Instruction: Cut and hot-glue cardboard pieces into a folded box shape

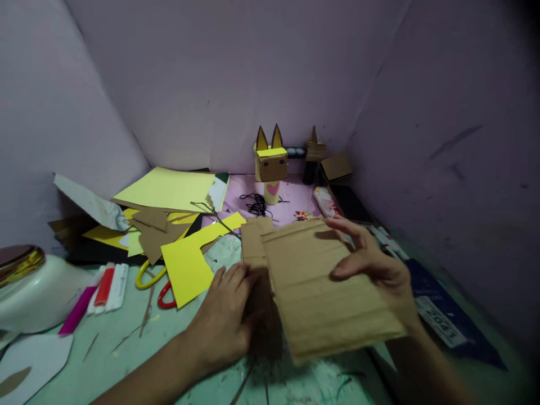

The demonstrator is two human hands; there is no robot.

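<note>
A large brown corrugated cardboard sheet [320, 287] is held just above the table. My right hand [375, 264] grips its right edge, thumb on top and fingers curled round. My left hand [228, 315] holds the sheet's left side, its fingers tucked under the edge where a narrower cardboard strip [253, 239] sticks out. Beyond the sheet a small cardboard animal figure [271, 163] with pointed ears and a yellow top stands upright on a pink sheet.
Yellow paper [185, 264] and brown cardboard scraps [158, 233] lie at the left. Scissors [154, 278] with yellow and red handles lie under them. Markers [105, 287] and a white rounded object [37, 292] sit far left. Black thread [256, 203] lies by the figure. Purple walls enclose the table.
</note>
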